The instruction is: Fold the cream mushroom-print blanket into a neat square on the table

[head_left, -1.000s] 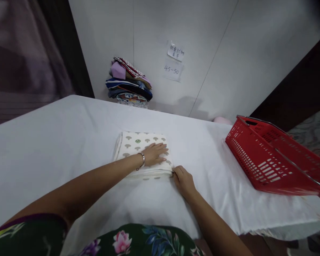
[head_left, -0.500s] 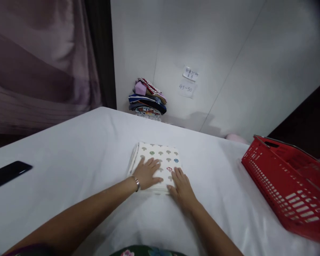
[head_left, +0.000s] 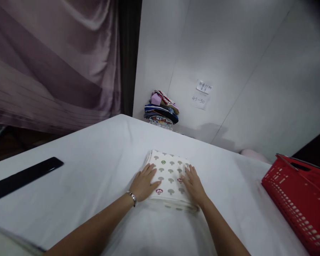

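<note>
A folded white cloth with a mushroom print [head_left: 169,172] lies on the white-covered table [head_left: 90,163]. My left hand [head_left: 144,183] rests flat on the cloth's left side, fingers stretched out, a bracelet at the wrist. My right hand [head_left: 193,184] lies flat on its right side, fingers also extended. Neither hand grips anything.
A red plastic basket [head_left: 300,206] sits at the table's right edge. A long black flat object [head_left: 21,177] lies at the far left. A stack of folded clothes [head_left: 161,108] stands against the back wall under two paper notes [head_left: 202,94]. A mauve curtain hangs at left.
My right hand has moved from the cloth's near right corner onto its top. My left hand slid to the left side. The view has swung left, bringing the black object into sight.
</note>
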### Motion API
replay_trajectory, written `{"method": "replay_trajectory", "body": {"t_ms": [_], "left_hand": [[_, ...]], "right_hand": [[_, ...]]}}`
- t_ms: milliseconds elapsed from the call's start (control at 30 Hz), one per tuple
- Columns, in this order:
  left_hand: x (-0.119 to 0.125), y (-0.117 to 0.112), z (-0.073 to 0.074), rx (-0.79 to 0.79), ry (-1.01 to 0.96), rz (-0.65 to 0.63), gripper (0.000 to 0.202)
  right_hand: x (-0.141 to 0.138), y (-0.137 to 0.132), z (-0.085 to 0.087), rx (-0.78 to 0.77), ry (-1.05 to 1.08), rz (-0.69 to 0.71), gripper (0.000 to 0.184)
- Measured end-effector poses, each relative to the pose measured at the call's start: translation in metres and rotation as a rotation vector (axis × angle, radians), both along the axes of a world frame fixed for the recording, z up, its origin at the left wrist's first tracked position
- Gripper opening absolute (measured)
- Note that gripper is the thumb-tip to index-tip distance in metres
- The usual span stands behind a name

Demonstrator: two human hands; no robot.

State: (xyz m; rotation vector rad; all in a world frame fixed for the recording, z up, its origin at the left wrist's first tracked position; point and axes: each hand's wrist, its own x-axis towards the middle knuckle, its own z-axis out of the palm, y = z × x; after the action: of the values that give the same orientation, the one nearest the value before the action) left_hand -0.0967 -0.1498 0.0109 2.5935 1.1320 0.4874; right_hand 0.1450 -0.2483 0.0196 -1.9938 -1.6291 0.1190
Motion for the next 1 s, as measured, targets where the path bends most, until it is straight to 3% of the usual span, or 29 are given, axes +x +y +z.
{"method": "replay_trajectory", "body": {"t_ms": [167,300,500,667,800,900,1000], "left_hand": [[-0.004,0.003,-0.002,0.039,-0.169,0.008,0.044],[-0.003,0.022,0.011,0.059,-0.307,0.149,0.031],[0.014,0.058,0.029,-0.148,-0.152,0.316,0.030],[0.016,0.070,0.015,-0.248,-0.195,0.378,0.027],[0.009,0.074,0.004,-0.296,-0.209,0.431,0.027],[0.009,0.074,0.001,-0.279,-0.230,0.445,0.026],[0.011,0.072,-0.001,-0.271,-0.257,0.440,0.027]], "right_hand": [[-0.004,0.036,-0.013,-0.049,-0.171,0.004,0.051],[-0.006,0.040,-0.026,-0.085,-0.251,0.003,0.049],[0.001,0.042,-0.026,-0.119,-0.258,0.012,0.050],[0.006,0.040,-0.027,-0.093,-0.276,0.018,0.052],[0.000,0.037,-0.024,-0.173,-0.298,-0.009,0.052],[-0.009,0.042,-0.011,-0.225,-0.308,-0.034,0.052],[-0.024,0.064,0.008,-0.200,-0.289,0.069,0.053]]}}
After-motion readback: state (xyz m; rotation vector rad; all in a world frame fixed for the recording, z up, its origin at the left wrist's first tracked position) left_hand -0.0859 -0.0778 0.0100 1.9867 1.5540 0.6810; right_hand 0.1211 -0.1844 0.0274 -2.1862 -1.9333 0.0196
